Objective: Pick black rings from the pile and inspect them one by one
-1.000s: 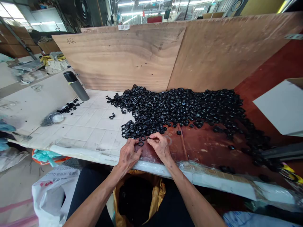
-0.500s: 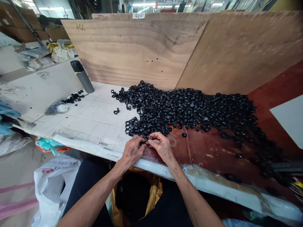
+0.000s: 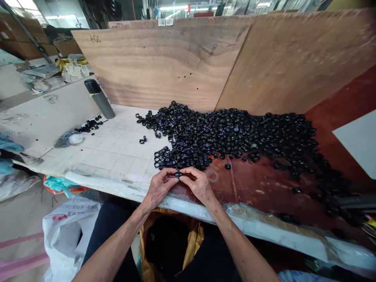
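A small black round plastic part (image 3: pixel 178 174) is pinched between the fingertips of both hands, above the near edge of the table. My left hand (image 3: pixel 161 185) closes on its left end with thumb and forefinger. On its right end, my right hand (image 3: pixel 197 183) grips in the same way. Whether it is one piece or two pressed together, I cannot tell. Just beyond the fingers lies a large pile of black ring-shaped and cap-like plastic parts (image 3: pixel 211 133), spread across the table to the right.
A wooden board (image 3: pixel 164 62) stands behind the pile. On the left are a grey bottle (image 3: pixel 101 102), a small cluster of black parts (image 3: pixel 89 124) and a plastic bag (image 3: pixel 65 139). Below the table edge, an open yellow sack (image 3: pixel 143 246) holds dark contents; a white sack (image 3: pixel 63 231) sits to its left.
Both hands have drawn level, fingertips facing each other, and the black part now shows plainly between them. The view has shifted slightly.
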`<action>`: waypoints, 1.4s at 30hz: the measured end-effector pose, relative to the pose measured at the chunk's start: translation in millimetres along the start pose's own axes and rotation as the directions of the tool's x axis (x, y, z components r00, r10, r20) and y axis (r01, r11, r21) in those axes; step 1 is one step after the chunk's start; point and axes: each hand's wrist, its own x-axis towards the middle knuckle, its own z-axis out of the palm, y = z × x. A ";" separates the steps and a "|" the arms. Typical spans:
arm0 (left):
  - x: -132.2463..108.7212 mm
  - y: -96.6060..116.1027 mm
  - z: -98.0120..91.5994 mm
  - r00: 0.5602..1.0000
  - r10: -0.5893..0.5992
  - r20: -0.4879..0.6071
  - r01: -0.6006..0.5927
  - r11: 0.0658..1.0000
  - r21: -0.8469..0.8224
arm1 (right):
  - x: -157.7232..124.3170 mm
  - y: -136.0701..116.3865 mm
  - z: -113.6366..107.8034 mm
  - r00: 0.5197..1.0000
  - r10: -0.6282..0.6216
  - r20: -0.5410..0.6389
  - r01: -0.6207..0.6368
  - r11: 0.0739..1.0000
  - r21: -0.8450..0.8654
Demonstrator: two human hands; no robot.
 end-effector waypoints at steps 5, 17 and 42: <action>-0.7 -5.1 -2.6 0.991 0.134 0.002 -0.134 0.985 0.105 | -0.4 -0.8 0.2 1.000 -0.027 0.001 0.027 0.995 -0.101; -2.7 -6.7 -3.6 0.940 0.341 0.018 -0.333 0.906 0.260 | -2.9 -0.8 9.0 0.997 -0.079 0.013 0.080 0.984 -0.161; -4.6 -4.9 -2.0 0.960 0.279 0.000 -0.270 0.932 0.242 | -6.8 -7.9 3.3 0.990 -0.138 0.031 0.141 0.955 -0.261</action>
